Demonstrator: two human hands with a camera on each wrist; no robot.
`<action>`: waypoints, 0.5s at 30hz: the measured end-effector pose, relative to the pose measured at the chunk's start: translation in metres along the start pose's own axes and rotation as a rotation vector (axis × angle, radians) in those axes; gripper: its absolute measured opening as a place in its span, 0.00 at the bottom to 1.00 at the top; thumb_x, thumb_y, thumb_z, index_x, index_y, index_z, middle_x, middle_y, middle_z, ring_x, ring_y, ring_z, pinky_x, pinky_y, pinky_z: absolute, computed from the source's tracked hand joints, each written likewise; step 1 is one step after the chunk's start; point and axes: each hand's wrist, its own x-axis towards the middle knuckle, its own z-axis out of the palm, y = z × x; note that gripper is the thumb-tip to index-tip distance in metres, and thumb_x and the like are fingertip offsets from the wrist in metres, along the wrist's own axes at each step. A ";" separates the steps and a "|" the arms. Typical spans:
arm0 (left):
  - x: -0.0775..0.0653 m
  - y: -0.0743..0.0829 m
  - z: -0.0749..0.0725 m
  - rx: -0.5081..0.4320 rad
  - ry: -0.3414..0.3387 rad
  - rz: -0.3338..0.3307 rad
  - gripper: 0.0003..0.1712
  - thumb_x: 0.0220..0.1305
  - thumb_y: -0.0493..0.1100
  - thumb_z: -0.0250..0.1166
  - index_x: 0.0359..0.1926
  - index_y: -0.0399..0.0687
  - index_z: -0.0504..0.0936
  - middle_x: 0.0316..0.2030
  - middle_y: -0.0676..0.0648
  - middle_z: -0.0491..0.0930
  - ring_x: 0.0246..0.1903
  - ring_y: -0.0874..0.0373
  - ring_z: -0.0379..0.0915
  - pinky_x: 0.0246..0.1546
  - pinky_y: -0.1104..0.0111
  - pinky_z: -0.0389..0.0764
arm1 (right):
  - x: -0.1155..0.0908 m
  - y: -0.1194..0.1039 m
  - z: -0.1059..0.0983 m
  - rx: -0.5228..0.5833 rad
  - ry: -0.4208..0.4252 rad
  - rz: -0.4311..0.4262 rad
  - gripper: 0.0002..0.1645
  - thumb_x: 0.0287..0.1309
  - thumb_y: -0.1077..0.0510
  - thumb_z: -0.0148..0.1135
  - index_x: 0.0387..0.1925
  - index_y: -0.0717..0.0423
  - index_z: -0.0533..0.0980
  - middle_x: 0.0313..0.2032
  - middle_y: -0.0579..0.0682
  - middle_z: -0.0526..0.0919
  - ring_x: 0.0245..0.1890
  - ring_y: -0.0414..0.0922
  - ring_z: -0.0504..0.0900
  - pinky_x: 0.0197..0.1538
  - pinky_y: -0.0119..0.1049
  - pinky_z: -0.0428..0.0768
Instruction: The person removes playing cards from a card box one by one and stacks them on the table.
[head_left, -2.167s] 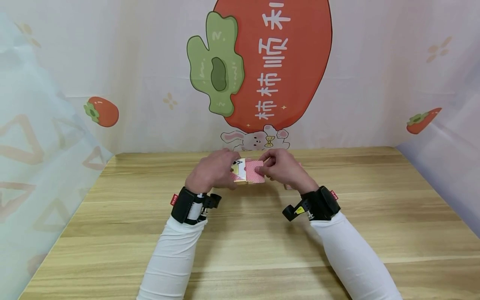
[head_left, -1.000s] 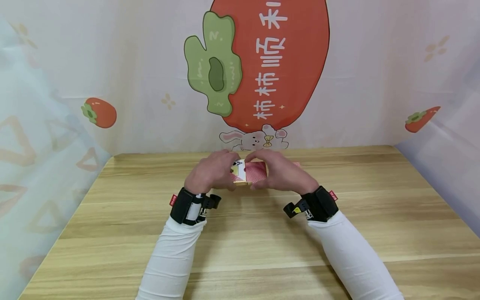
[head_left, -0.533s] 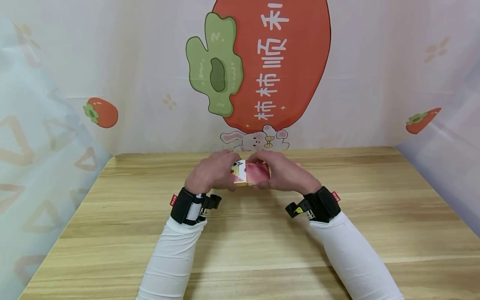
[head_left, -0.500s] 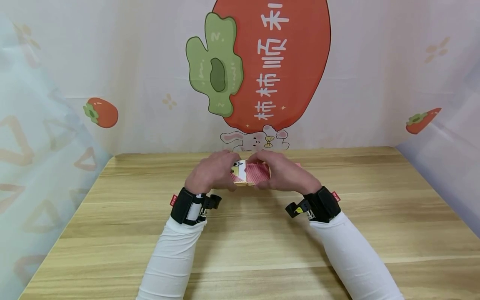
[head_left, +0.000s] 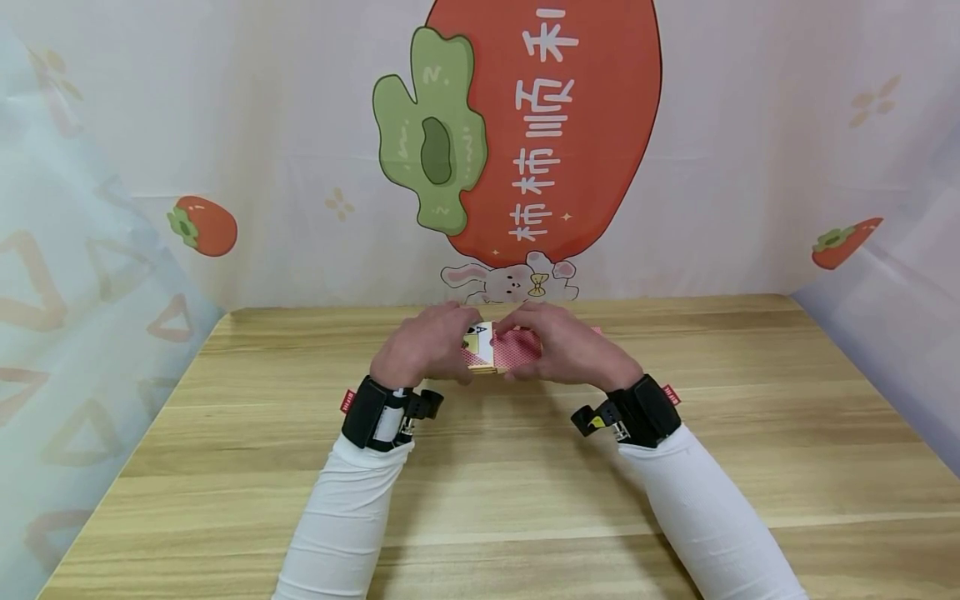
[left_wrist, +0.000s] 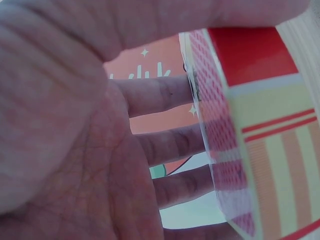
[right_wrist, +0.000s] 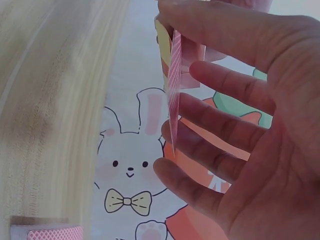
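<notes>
My left hand (head_left: 422, 343) grips a playing-card box (head_left: 481, 342) between thumb and fingers, above the far part of the table. Its face shows an ace design, and striped cream and red panels fill the side in the left wrist view. A red-patterned playing card (head_left: 517, 350) lies against the box's right side. My right hand (head_left: 570, 346) holds this card by its upper and lower edges. In the right wrist view the card (right_wrist: 174, 95) appears nearly edge-on, with the thumb at its top and the fingers spread along it.
Another red-patterned stack (right_wrist: 55, 234) rests on the wooden table (head_left: 495, 483), mostly hidden behind my right hand in the head view. A white cloth backdrop (head_left: 300, 125) with a printed persimmon and rabbit rises along the table's back edge.
My right hand went from pinching the card's right side to spanning its upper and lower edges. Card and hand then shifted slightly right. The left hand keeps its hold on the box.
</notes>
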 end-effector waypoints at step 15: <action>-0.002 -0.001 -0.001 -0.005 -0.001 -0.014 0.41 0.44 0.42 0.82 0.61 0.46 0.76 0.49 0.47 0.76 0.44 0.51 0.73 0.38 0.58 0.78 | -0.002 0.001 -0.007 -0.049 -0.008 -0.014 0.29 0.44 0.55 0.83 0.52 0.47 0.83 0.52 0.47 0.82 0.56 0.48 0.75 0.57 0.46 0.77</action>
